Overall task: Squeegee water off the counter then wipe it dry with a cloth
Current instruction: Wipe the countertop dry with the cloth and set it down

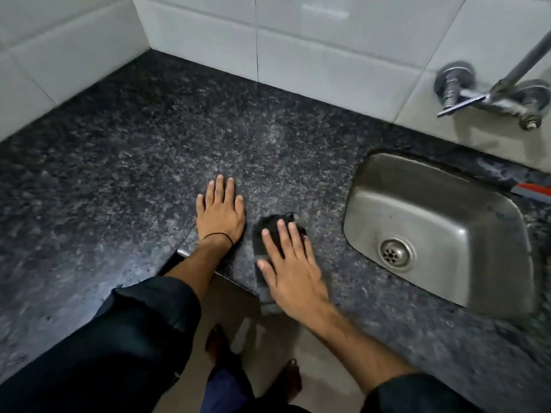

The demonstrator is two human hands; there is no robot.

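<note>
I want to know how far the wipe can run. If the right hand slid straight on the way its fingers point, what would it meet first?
Only bare counter ahead of the right hand and cloth, then probably the tiled wall.

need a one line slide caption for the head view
Right hand presses a dark cloth flat on the granite counter beside the steel sink, left hand braced alongside.

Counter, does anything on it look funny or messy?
Nothing much. The counter shows no puddle or spill. The dark cloth lies flat under the right hand, partly over the front edge. A red-and-grey tool lies beyond the sink, cut off by the frame.
</note>
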